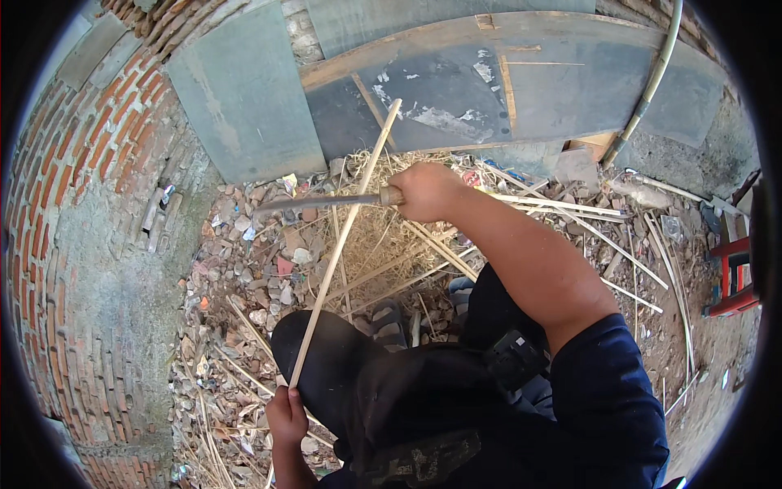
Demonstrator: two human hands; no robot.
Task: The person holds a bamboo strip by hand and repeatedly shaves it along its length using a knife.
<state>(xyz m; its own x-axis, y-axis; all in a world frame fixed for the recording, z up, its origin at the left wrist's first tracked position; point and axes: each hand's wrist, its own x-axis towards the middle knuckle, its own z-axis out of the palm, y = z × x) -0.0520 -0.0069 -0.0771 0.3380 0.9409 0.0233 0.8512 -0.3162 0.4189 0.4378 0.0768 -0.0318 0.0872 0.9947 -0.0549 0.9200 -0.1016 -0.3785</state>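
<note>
A long, pale bamboo strip [335, 259] slants across my front, from beside my left thigh up toward the panels. My left hand [287, 416] is closed round its lower end. Out ahead, my right hand [429, 191] grips the wooden handle of a machete [314, 202]. The blade points left and lies across the upper part of the strip; whether its edge bites into the bamboo I cannot tell. Beneath the crossing is a heap of thin, straw-coloured shavings [383, 244].
More bamboo strips [570, 210] lie to the right, and others are scattered at the lower left. Stony rubble [261, 285] covers the ground. A brick wall [90, 244] rises on the left. Grey panels [570, 90] stand ahead beside a leaning pole [652, 85]. At the far right is a red frame [733, 277].
</note>
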